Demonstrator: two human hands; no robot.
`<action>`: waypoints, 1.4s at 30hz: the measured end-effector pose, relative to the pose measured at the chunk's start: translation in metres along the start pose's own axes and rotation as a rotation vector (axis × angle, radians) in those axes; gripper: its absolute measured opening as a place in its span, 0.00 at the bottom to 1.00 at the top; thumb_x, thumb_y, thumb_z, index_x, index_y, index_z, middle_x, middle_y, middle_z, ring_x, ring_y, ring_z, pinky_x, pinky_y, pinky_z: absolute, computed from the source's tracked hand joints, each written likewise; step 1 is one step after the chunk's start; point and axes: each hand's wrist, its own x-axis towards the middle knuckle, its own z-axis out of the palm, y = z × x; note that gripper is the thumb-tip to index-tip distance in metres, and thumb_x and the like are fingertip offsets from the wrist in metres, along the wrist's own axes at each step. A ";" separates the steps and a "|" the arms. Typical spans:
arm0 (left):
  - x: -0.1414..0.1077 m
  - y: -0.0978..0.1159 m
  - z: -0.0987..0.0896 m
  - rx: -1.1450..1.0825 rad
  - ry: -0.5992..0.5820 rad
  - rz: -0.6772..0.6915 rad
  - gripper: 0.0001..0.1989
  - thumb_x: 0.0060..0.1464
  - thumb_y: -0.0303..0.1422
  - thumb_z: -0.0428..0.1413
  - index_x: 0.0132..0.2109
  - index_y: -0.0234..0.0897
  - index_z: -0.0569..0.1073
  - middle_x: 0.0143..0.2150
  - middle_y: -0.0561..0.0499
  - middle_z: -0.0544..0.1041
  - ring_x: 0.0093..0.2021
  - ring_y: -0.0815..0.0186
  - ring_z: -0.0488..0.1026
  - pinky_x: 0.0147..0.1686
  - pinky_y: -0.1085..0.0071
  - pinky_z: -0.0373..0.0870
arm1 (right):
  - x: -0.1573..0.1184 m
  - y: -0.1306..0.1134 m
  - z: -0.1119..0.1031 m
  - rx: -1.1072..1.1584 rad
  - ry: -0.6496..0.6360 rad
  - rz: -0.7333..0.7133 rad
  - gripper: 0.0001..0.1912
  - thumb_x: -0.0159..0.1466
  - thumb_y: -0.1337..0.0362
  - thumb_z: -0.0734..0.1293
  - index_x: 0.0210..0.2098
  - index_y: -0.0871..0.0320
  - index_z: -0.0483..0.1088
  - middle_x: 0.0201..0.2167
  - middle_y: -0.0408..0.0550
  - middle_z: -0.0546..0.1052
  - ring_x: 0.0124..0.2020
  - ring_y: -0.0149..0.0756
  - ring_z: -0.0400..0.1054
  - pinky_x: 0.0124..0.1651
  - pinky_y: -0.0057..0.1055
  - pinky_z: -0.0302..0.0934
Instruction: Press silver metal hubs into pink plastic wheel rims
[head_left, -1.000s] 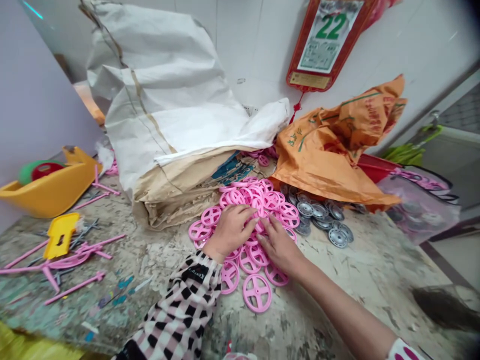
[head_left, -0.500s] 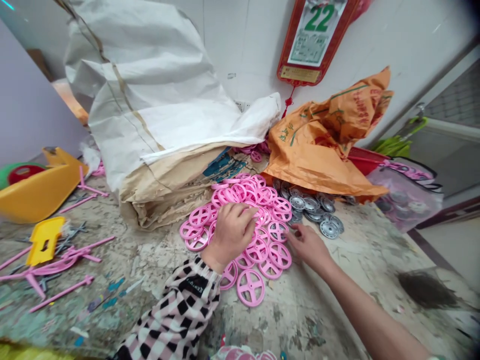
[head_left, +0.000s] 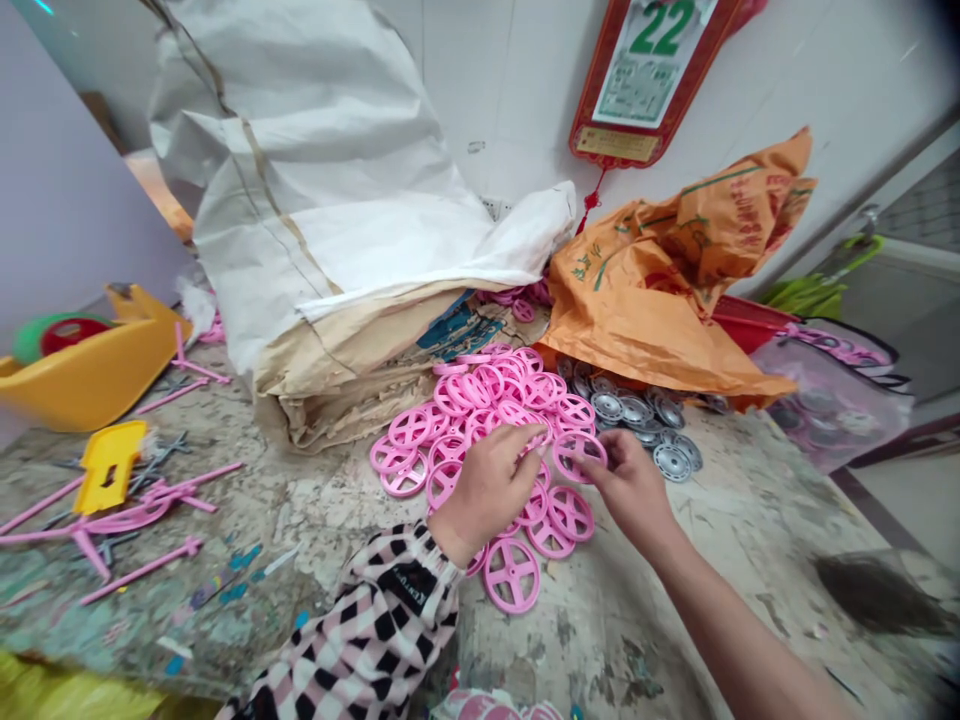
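Observation:
A heap of pink plastic spoked wheels (head_left: 487, 410) lies on the worktop, with a few spread toward me. My right hand (head_left: 634, 488) is shut on one pink wheel (head_left: 577, 456), holding it by the rim just above the heap's right side. My left hand (head_left: 487, 490) hangs over the heap, its fingertips drawn together against wheels near the held one. I cannot tell whether they grip one. A lone pink wheel (head_left: 512, 575) lies nearest me. Silver-grey wheels (head_left: 637, 415) lie in a pile just right of my right hand.
A large white woven sack (head_left: 315, 210) and an orange plastic bag (head_left: 675, 270) rise behind the wheels. On the stained worktop (head_left: 675, 620) at left lie pink rods (head_left: 142, 570) and a yellow plastic piece (head_left: 110, 466). A yellow tub (head_left: 90, 375) stands beyond them.
My right hand has moved in from the heap's edge and now holds a pink wheel raised by its rim. My left hand has lifted from lying on the wheels, its fingers drawn together.

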 end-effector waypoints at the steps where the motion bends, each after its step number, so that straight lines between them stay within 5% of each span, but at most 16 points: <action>1: 0.001 0.000 0.001 -0.118 0.002 -0.103 0.14 0.58 0.32 0.52 0.50 0.37 0.73 0.45 0.46 0.76 0.44 0.63 0.73 0.45 0.65 0.69 | -0.006 -0.009 -0.002 0.084 0.007 -0.037 0.19 0.53 0.50 0.69 0.35 0.56 0.63 0.28 0.42 0.72 0.28 0.33 0.65 0.32 0.30 0.60; 5: 0.005 0.003 0.001 -0.739 -0.168 -0.482 0.18 0.56 0.40 0.55 0.50 0.36 0.71 0.36 0.49 0.76 0.31 0.67 0.74 0.30 0.71 0.72 | -0.025 -0.048 -0.002 0.335 0.023 -0.071 0.21 0.53 0.51 0.71 0.37 0.56 0.64 0.30 0.42 0.73 0.29 0.32 0.66 0.32 0.29 0.62; 9: 0.008 0.007 -0.004 -1.076 -0.277 -0.620 0.19 0.51 0.43 0.59 0.45 0.34 0.71 0.27 0.52 0.74 0.25 0.68 0.74 0.26 0.74 0.71 | -0.026 -0.066 0.004 0.518 0.054 0.009 0.21 0.51 0.53 0.73 0.36 0.57 0.63 0.27 0.41 0.72 0.27 0.29 0.66 0.28 0.25 0.60; 20: 0.008 0.000 -0.012 -1.186 -0.337 -0.668 0.24 0.45 0.33 0.66 0.49 0.34 0.69 0.36 0.47 0.77 0.31 0.65 0.77 0.34 0.70 0.74 | -0.024 -0.068 0.011 0.569 0.013 -0.017 0.17 0.58 0.53 0.69 0.38 0.56 0.63 0.26 0.39 0.72 0.23 0.27 0.63 0.26 0.24 0.58; 24: 0.008 -0.002 -0.012 -1.203 -0.230 -0.738 0.22 0.50 0.39 0.62 0.50 0.36 0.67 0.35 0.48 0.77 0.33 0.64 0.77 0.35 0.70 0.74 | -0.022 -0.063 0.015 0.186 0.221 -0.297 0.10 0.63 0.57 0.64 0.40 0.56 0.66 0.34 0.46 0.74 0.33 0.33 0.68 0.37 0.31 0.62; 26: 0.008 -0.004 -0.012 -1.254 -0.271 -0.777 0.21 0.54 0.43 0.58 0.49 0.34 0.68 0.36 0.45 0.77 0.34 0.64 0.77 0.36 0.70 0.74 | -0.022 -0.058 0.017 -0.142 0.323 -0.520 0.08 0.63 0.62 0.63 0.42 0.56 0.68 0.37 0.49 0.75 0.36 0.37 0.69 0.41 0.34 0.61; 30: 0.008 -0.008 -0.013 -1.385 -0.279 -0.767 0.15 0.58 0.41 0.55 0.42 0.33 0.71 0.34 0.47 0.76 0.32 0.68 0.75 0.34 0.73 0.73 | -0.026 -0.049 0.024 -0.472 0.207 -0.832 0.12 0.63 0.67 0.61 0.46 0.55 0.69 0.45 0.53 0.76 0.41 0.41 0.70 0.43 0.38 0.62; 36: 0.010 -0.013 -0.022 -1.384 -0.255 -0.735 0.13 0.60 0.36 0.50 0.43 0.31 0.73 0.35 0.44 0.77 0.35 0.64 0.76 0.37 0.68 0.74 | -0.033 -0.052 0.015 -0.201 0.002 -0.787 0.26 0.62 0.63 0.64 0.59 0.54 0.58 0.52 0.53 0.71 0.52 0.43 0.65 0.52 0.42 0.63; 42: 0.011 -0.018 -0.027 -1.401 -0.291 -0.763 0.17 0.58 0.37 0.48 0.45 0.28 0.72 0.38 0.41 0.78 0.36 0.60 0.76 0.40 0.60 0.74 | -0.027 -0.055 0.005 0.001 -0.113 -0.670 0.18 0.64 0.63 0.64 0.54 0.50 0.67 0.48 0.49 0.74 0.49 0.38 0.68 0.51 0.38 0.66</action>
